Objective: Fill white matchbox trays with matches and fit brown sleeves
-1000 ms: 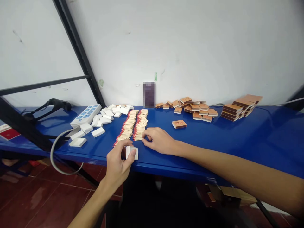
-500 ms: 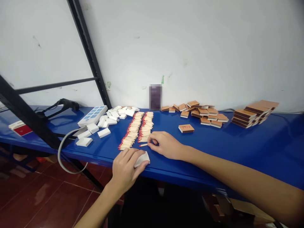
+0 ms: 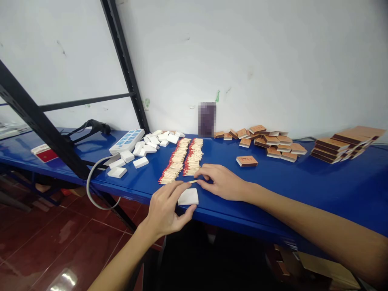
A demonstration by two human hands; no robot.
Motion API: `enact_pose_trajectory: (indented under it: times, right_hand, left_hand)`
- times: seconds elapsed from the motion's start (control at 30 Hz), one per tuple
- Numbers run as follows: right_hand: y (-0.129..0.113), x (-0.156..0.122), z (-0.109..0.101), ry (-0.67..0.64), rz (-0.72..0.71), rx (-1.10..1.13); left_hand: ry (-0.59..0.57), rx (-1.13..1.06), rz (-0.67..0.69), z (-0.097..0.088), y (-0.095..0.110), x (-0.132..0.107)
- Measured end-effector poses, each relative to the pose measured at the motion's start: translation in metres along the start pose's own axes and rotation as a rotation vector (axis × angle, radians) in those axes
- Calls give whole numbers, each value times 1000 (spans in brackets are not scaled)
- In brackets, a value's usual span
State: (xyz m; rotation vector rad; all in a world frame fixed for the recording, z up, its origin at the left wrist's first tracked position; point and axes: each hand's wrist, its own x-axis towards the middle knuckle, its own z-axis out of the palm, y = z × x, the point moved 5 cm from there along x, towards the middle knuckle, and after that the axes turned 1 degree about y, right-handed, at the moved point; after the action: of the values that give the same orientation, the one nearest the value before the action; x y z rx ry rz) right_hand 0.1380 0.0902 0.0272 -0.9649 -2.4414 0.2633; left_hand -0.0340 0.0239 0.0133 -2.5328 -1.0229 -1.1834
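My left hand (image 3: 165, 210) grips a small white matchbox tray (image 3: 188, 197) between thumb and fingers at the front edge of the blue table (image 3: 318, 186). Just beyond it, my right hand (image 3: 222, 182) rests on the table with fingertips pinched on a match (image 3: 193, 181) at the near end of two rows of red-tipped matches (image 3: 184, 161). More white trays (image 3: 142, 151) lie in a loose heap to the left of the rows.
Brown matchbox sleeves (image 3: 266, 141) are scattered at the back, one lone sleeve (image 3: 246, 161) lies nearer, and a stack (image 3: 342, 147) stands far right. A white power strip (image 3: 126, 141) with grey cable, a black metal frame (image 3: 42, 125) and a red-and-white box (image 3: 45, 152) are at left.
My left hand has turned the white tray from upright to lying flat on the table. My right hand has drawn a match out of the rows toward the tray. The camera shifted left.
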Motion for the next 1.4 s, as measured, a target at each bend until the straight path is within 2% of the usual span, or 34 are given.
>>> enact_pose_trajectory:
  times: [0.17,0.3,0.6,0.77,0.93,1.1,1.27,1.4]
  right_hand:
    - [-2,0,-3,-90,52,1]
    - [-7,-3,-4,-154,49,-103]
    - [-8,-4,-3,-224,54,-186]
    - [-9,-5,-1,-232,-5,-235]
    - [-7,-6,-3,-190,-10,-263]
    - [-19,-6,-14,-122,29,-71]
    - [-36,-7,-5,-121,-30,89]
    - [-26,-4,-5,9,0,144]
  left_hand:
    - [-104,-102,-90,-8,-3,4]
    - [-189,-139,-127,-8,-3,10]
    - [-202,-166,-201,-8,-9,12]
    - [-196,-160,-203,-9,-10,12]
    - [-152,-184,-241,-9,-15,9]
    - [-91,-255,-326,-7,-22,6]
    - [-124,-236,-308,-4,-21,6]
    - [-163,-237,-233,-4,-16,6]
